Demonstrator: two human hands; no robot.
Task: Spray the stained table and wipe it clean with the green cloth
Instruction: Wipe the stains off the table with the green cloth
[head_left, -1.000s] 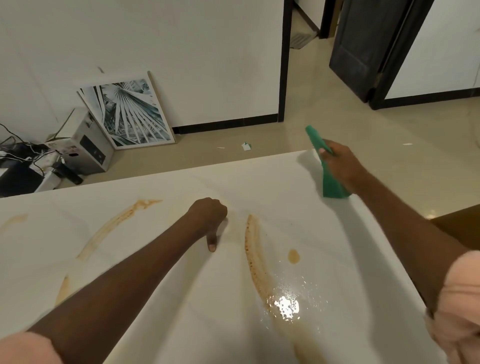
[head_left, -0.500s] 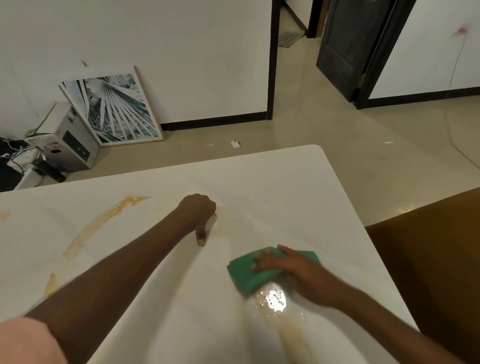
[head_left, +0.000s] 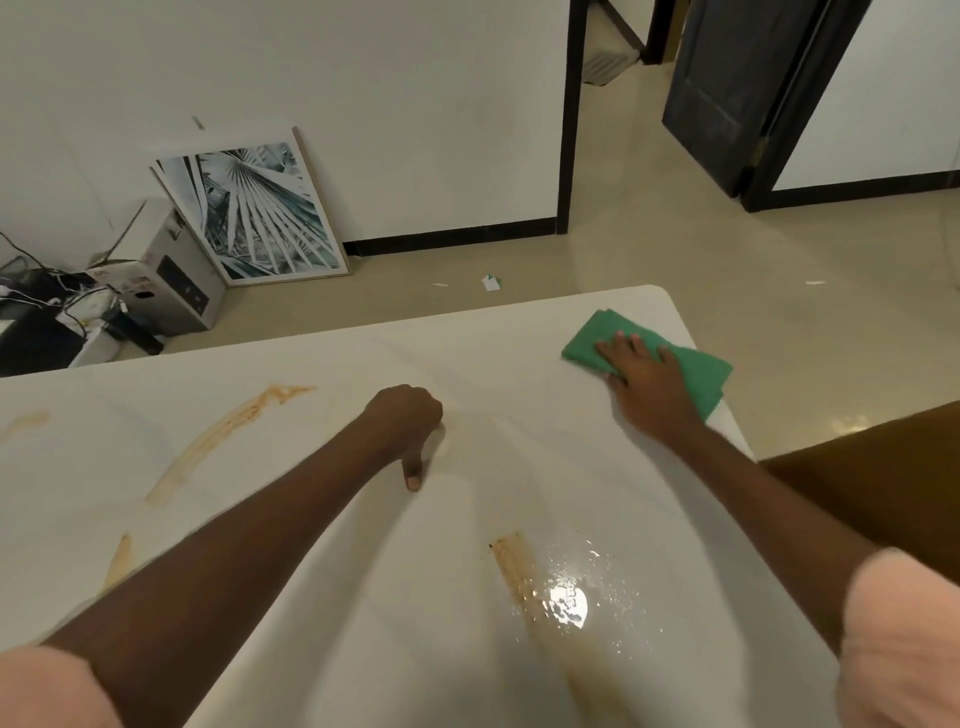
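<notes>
cloth: lying flat at table's far right corner, under right hand
right hand: pressing cloth, fingers straight and spread
left hand: fisted, gripping nothing, thumb touching table
stain: sitting wet, nearer than both hands
streak: lying left of left hand

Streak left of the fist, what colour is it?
Orange-brown streak, clearest in the head view.
</notes>
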